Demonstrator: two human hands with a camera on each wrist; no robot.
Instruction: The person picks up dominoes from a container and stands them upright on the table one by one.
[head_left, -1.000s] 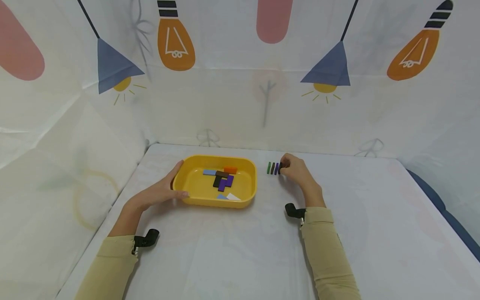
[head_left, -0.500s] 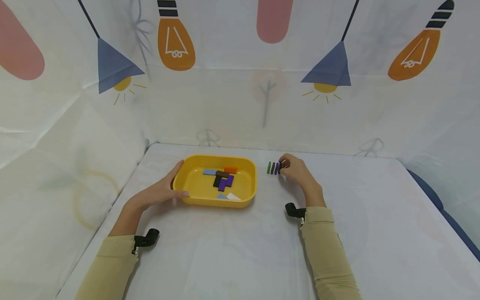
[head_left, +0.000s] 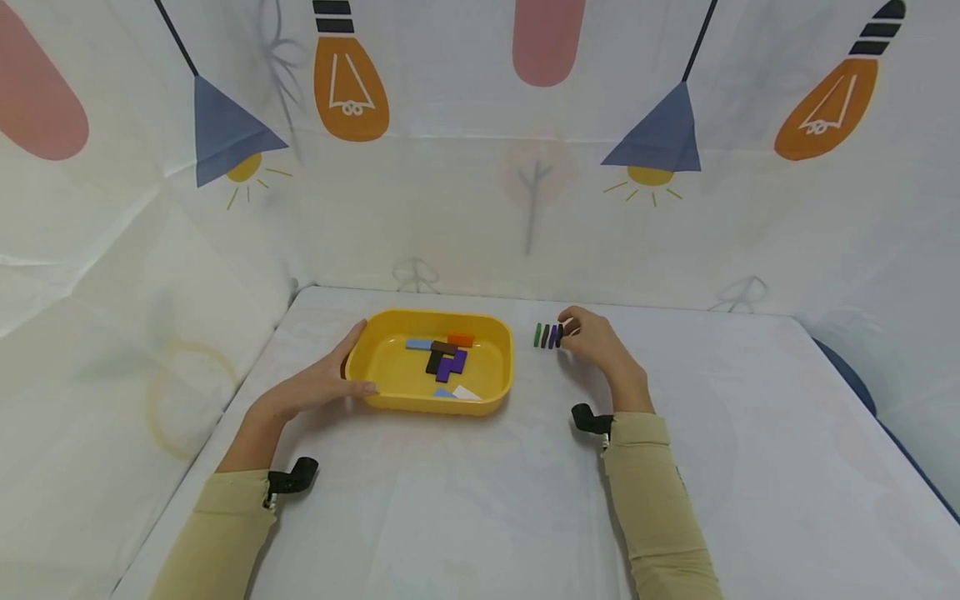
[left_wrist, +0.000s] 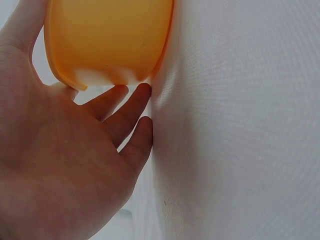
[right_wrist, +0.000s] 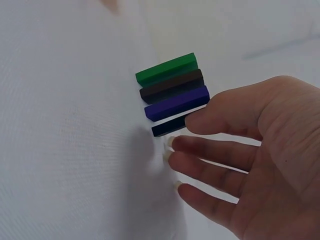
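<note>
A yellow plastic tray (head_left: 429, 403) rests on the table, with my left hand (head_left: 324, 383) gripping its left end, thumb at the near side and index finger along the far side. To the tray's right, a green domino (right_wrist: 167, 69), a brown domino (right_wrist: 172, 86), a purple domino (right_wrist: 177, 103) and a black domino (right_wrist: 167, 126) stand on edge in a close row. My right hand (head_left: 592, 340) pinches the black one at the row's right end. In the right wrist view its thumb overlaps that domino, and the other visible fingers spread beside it; the index finger is hidden there.
Inside the tray lie several flat dominoes, among them an orange domino (head_left: 461, 340), a light blue domino (head_left: 418, 344) and a white domino (head_left: 467, 393). The white table (head_left: 450, 500) meets a printed cloth wall (head_left: 465, 225) just behind the row.
My right index finger has lifted slightly, showing a gap between it and the thumb. The left hand, tray and domino row have stayed in place.
</note>
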